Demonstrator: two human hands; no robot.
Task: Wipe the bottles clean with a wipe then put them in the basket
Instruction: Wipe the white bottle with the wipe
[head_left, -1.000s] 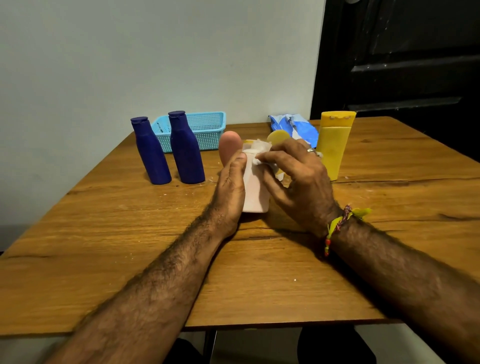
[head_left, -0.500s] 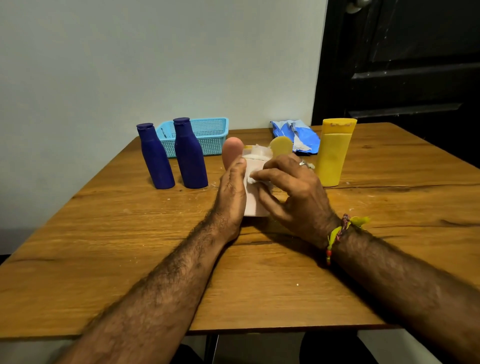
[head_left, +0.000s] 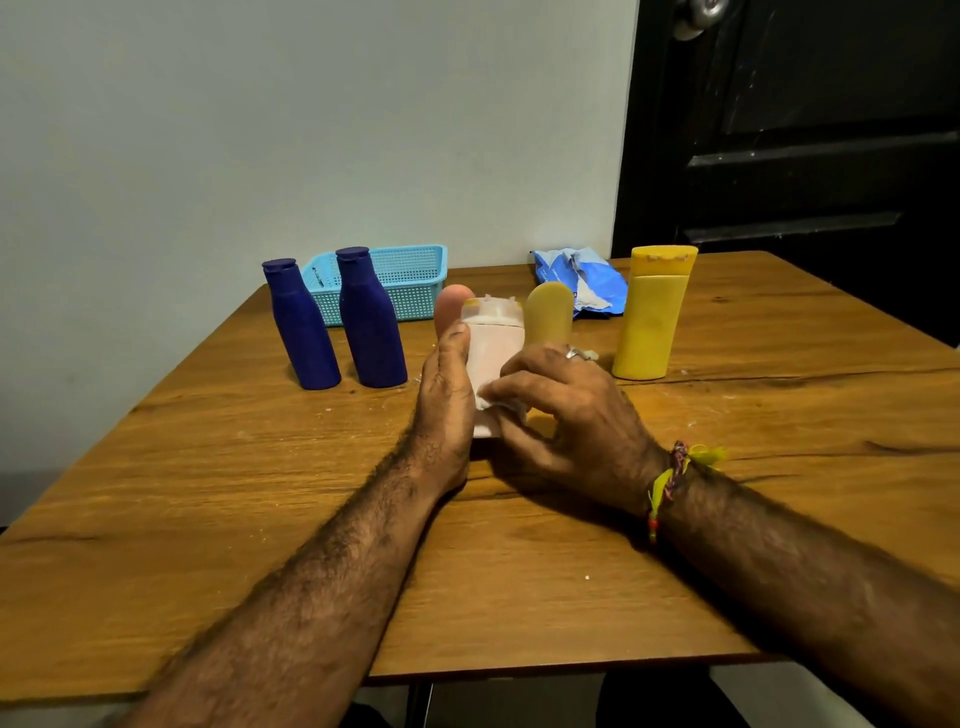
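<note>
A pale pink bottle (head_left: 493, 349) stands upright at the middle of the wooden table (head_left: 260, 493). My left hand (head_left: 445, 400) grips its left side. My right hand (head_left: 561, 415) presses a white wipe (head_left: 498, 402) against the bottle's lower front. Behind it, partly hidden, are a pink rounded bottle (head_left: 451, 306) and a small yellow rounded bottle (head_left: 548, 314). Two dark blue bottles (head_left: 301, 325) (head_left: 370, 318) stand to the left. A tall yellow bottle (head_left: 652, 312) stands to the right. The light blue basket (head_left: 410, 280) sits at the table's back edge, behind the blue bottles.
A crumpled blue wipe packet (head_left: 582, 280) lies at the back, between the basket and the tall yellow bottle. A grey wall rises behind the table; a dark door (head_left: 805, 130) is at the right. White crumbs dot the tabletop.
My right hand has slid the wipe down from the pink bottle's cap to its lower front. My left hand keeps its grip. The camera has tilted slightly.
</note>
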